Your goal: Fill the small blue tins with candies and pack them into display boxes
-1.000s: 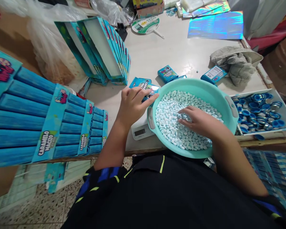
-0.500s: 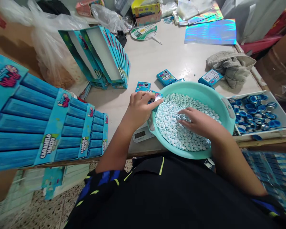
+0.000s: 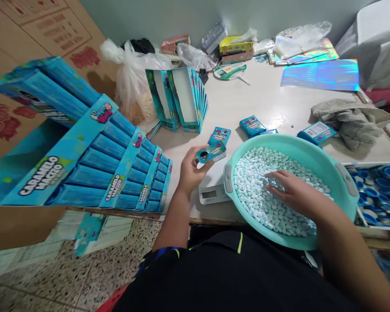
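Observation:
My left hand (image 3: pixel 191 172) grips a small blue candy box (image 3: pixel 216 151), tilted so that a dark round hole shows on its near side. Just behind it another blue candy box (image 3: pixel 219 136) lies on the table. My right hand (image 3: pixel 290 190) rests on the pale blue and white candies (image 3: pixel 256 173), thumb and fingers apart, the fingertips among them. Those candies fill much of a turquoise basin (image 3: pixel 328 151) with grey handle grips. Partly under the basin's left side sits a white scale (image 3: pixel 211 195) with a small display.
Stacked blue display boxes (image 3: pixel 123 164) stand at the left edge. Behind them are open folded cartons (image 3: pixel 185 102). More candy boxes (image 3: pixel 252 125) lie behind the basin. A grey cloth (image 3: pixel 354 125) and a tray of blue caps (image 3: pixel 377 190) are at the right.
My left hand has drawn the candy box left, away from the basin rim, and tilted it so its hole shows. My right hand stays in the candies. The view has shifted left.

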Motion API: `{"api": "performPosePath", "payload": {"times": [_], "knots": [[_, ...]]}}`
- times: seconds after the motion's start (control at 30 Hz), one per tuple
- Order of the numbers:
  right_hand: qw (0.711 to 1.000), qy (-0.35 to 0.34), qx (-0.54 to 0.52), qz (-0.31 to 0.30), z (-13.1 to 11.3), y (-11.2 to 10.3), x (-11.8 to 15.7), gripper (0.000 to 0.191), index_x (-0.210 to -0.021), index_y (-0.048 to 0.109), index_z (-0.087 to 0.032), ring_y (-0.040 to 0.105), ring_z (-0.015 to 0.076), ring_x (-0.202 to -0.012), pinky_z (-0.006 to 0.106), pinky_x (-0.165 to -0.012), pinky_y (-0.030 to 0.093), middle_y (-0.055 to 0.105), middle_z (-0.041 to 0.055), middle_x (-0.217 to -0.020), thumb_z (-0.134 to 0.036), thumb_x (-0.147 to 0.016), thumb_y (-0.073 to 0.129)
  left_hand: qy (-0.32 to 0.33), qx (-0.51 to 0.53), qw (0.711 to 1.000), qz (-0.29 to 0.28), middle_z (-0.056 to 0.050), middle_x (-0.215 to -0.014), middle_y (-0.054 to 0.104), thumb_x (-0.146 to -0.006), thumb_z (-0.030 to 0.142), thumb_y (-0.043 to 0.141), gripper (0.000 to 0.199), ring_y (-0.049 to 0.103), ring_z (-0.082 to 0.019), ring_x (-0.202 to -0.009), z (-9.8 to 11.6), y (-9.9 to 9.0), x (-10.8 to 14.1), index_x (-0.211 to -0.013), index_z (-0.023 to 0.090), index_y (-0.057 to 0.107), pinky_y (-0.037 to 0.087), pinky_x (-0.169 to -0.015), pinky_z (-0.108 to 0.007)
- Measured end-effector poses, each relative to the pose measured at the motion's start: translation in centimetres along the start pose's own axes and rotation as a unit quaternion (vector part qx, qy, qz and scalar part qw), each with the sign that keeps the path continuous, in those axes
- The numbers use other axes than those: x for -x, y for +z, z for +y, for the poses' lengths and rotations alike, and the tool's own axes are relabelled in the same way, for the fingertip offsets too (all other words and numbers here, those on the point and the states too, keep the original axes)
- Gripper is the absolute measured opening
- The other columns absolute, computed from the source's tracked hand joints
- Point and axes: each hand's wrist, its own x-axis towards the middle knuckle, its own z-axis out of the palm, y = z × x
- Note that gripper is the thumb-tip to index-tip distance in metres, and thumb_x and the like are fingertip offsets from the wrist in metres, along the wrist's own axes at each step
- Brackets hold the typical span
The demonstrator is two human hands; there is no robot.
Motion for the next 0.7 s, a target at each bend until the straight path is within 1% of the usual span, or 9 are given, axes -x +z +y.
{"api": "performPosePath", "payload": {"times": [0.07, 0.17, 0.23, 0.33, 0.4, 0.47, 0.53, 0.63, 0.7], "knots": [[1.0, 0.003, 0.01, -0.01, -0.2, -0.2, -0.1, 0.049, -0.134, 0.062, -0.024, 0.064, 0.033, -0.119, 0.047, -0.098, 0.053, 0.063, 0.0129, -0.134, -0.054, -0.103, 0.04, -0.058, 0.022, 0.998, -0.008, -0.009, -0.127, 0.066, -0.082, 0.039, 0.084, 0.049, 0.066, -0.025, -0.119, -1.5, -0.7, 0.6, -0.125, 0.023, 0.067, 0.058, -0.096, -0.034], [0.999, 0.018, 0.015, -0.024, -0.2, -0.3, -0.1, 0.051, -0.136, 0.061, -0.025, 0.064, 0.0331, -0.116, 0.047, -0.095, 0.054, 0.062, 0.0123, -0.134, -0.057, -0.103, 0.041, -0.13, 0.033, 0.989, -0.062, -0.012, -0.13, 0.067, -0.079, 0.046, 0.086, 0.057, 0.066, -0.027, -0.12, -3.7, -1.3, 1.0, -0.126, 0.021, 0.067, 0.058, -0.1, -0.037], [0.999, 0.01, 0.022, -0.024, -0.1, -0.4, 0.0, 0.052, -0.135, 0.062, -0.024, 0.062, 0.0341, -0.118, 0.049, -0.097, 0.053, 0.062, 0.0126, -0.133, -0.06, -0.101, 0.045, -0.159, 0.07, 0.981, -0.091, -0.015, -0.136, 0.065, -0.075, 0.049, 0.089, 0.07, 0.066, -0.029, -0.123, -4.9, -1.5, 1.1, -0.134, 0.02, 0.063, 0.057, -0.104, -0.04], [0.999, -0.01, 0.033, -0.028, 0.1, -0.5, 0.0, 0.055, -0.134, 0.063, -0.023, 0.06, 0.0357, -0.12, 0.051, -0.099, 0.051, 0.063, 0.0125, -0.132, -0.061, -0.096, 0.054, -0.151, 0.118, 0.976, -0.103, -0.018, -0.15, 0.056, -0.066, 0.051, 0.095, 0.094, 0.057, -0.034, -0.137, -6.5, -1.8, 1.0, -0.146, 0.022, 0.054, 0.053, -0.111, -0.045], [0.999, -0.011, 0.029, -0.033, 0.2, -0.7, -0.1, 0.055, -0.133, 0.064, -0.023, 0.061, 0.0354, -0.119, 0.051, -0.098, 0.051, 0.064, 0.0123, -0.131, -0.061, -0.094, 0.057, -0.131, 0.13, 0.978, -0.093, -0.018, -0.152, 0.054, -0.061, 0.057, 0.096, 0.1, 0.051, -0.036, -0.143, -7.5, -2.1, 1.0, -0.146, 0.023, 0.056, 0.048, -0.118, -0.049], [0.999, -0.007, 0.014, -0.035, 0.3, -0.8, -0.2, 0.053, -0.128, 0.066, -0.022, 0.063, 0.0339, -0.114, 0.049, -0.094, 0.053, 0.066, 0.0119, -0.126, -0.061, -0.093, 0.059, -0.115, 0.136, 0.981, -0.071, -0.017, -0.149, 0.057, -0.06, 0.064, 0.094, 0.098, 0.05, -0.036, -0.143, -8.4, -2.4, 0.9, -0.142, 0.024, 0.06, 0.041, -0.123, -0.051], [0.999, 0.002, 0.001, -0.034, 0.3, -0.9, -0.3, 0.047, -0.121, 0.069, -0.023, 0.065, 0.0318, -0.106, 0.045, -0.086, 0.054, 0.069, 0.0106, -0.119, -0.059, -0.092, 0.06, -0.102, 0.146, 0.983, -0.045, -0.016, -0.147, 0.059, -0.06, 0.068, 0.092, 0.095, 0.052, -0.035, -0.142, -9.0, -2.7, 1.0, -0.14, 0.024, 0.062, 0.039, -0.124, -0.051], [1.0, 0.016, -0.004, -0.024, 0.4, -0.9, -0.4, 0.036, -0.109, 0.072, -0.024, 0.067, 0.0279, -0.093, 0.04, -0.076, 0.053, 0.071, 0.0076, -0.109, -0.054, -0.093, 0.059, -0.086, 0.156, 0.984, -0.015, -0.015, -0.144, 0.062, -0.064, 0.072, 0.087, 0.092, 0.054, -0.034, -0.14, -9.2, -2.9, 1.1, -0.139, 0.026, 0.063, 0.044, -0.121, -0.049], [1.0, 0.02, 0.005, -0.013, 0.3, -0.9, -0.4, 0.03, -0.104, 0.073, -0.024, 0.067, 0.0258, -0.086, 0.038, -0.073, 0.052, 0.073, 0.0063, -0.103, -0.047, -0.093, 0.056, -0.077, 0.156, 0.985, -0.003, -0.014, -0.141, 0.063, -0.065, 0.074, 0.086, 0.09, 0.056, -0.034, -0.138, -9.1, -2.8, 1.1, -0.139, 0.027, 0.064, 0.049, -0.117, -0.048]]}}
